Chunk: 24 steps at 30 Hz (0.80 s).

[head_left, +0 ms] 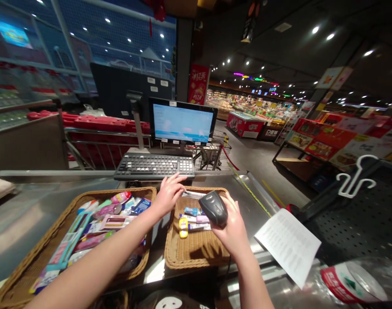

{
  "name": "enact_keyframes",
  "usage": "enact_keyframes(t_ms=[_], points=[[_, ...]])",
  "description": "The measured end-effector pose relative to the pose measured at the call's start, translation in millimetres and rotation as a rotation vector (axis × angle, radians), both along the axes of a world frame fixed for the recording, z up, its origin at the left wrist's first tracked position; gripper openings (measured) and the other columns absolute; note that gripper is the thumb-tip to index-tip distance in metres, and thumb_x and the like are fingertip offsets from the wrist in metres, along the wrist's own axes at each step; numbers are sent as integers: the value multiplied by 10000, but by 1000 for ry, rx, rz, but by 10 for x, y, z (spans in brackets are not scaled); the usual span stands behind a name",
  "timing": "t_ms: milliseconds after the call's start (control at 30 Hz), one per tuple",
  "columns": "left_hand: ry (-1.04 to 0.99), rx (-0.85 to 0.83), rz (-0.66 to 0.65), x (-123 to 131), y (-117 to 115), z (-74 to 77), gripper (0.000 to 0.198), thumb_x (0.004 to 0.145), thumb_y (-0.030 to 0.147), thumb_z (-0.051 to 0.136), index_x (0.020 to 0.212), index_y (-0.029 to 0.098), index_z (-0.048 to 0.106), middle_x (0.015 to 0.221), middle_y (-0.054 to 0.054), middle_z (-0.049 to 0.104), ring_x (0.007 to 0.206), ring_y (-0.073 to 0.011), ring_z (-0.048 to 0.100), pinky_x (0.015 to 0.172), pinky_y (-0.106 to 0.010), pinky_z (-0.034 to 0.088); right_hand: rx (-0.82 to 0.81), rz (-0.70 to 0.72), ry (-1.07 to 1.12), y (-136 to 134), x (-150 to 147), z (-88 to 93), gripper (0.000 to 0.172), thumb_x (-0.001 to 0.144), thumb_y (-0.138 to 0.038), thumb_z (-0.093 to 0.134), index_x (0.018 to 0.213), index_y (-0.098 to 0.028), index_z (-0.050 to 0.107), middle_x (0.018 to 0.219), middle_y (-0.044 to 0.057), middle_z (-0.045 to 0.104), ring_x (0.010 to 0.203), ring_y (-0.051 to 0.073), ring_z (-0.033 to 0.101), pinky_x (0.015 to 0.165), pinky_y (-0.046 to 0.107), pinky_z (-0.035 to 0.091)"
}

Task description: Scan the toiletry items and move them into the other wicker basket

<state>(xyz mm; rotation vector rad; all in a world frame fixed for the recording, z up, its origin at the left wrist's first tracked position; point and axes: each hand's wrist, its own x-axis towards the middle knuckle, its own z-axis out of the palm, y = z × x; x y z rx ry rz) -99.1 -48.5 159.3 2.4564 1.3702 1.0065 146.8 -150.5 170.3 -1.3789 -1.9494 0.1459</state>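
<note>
Scanner [213,209] sits clasped in the right hand [233,229], wicker basket [185,250] beneath it. Keyboard [154,164] lies just ahead of the left hand [167,195], whose grip, if any, is unclear.

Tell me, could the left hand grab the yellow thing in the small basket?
Probably yes: the left hand is by the small basket, and nothing seems to cover the yellow thing. The scanner in the right hand is off to one side.

Two hands [170,194] [231,229], one scanner [213,208]
</note>
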Motion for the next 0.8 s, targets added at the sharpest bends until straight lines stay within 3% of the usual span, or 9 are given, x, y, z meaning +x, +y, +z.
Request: enact_keyframes(t_ms=[367, 567, 800], points=[[-9, 214, 189, -716, -205, 448, 253, 926, 242, 410, 851, 224, 651, 1385, -55, 563, 1416, -262, 324, 1134, -635, 152, 65, 157, -113, -44, -667, 307, 548, 702, -137, 573, 1245, -202, 554, 1360, 115, 526, 1429, 369, 265, 1135, 673, 186], [16, 289, 244, -984, -346, 517, 244, 925, 221, 423, 853, 217, 656, 1427, -63, 521, 1424, -258, 306, 1141, -622, 142, 93, 217, -150, -13, -1021, 365, 606, 681, -140, 570, 1283, -202, 527, 1401, 110, 490, 1444, 358, 227, 1140, 673, 164], [6, 250, 274, -1299, -488, 542, 267, 935, 250, 411, 865, 223, 668, 1450, -59, 495, 1430, -251, 297, 1144, -616, 140, 96, 285, -178, -49, -1364, 394, 603, 671, -131, 555, 1271, -187, 545, 1367, 128, 520, 1441, 367, 233, 1128, 696, 148]])
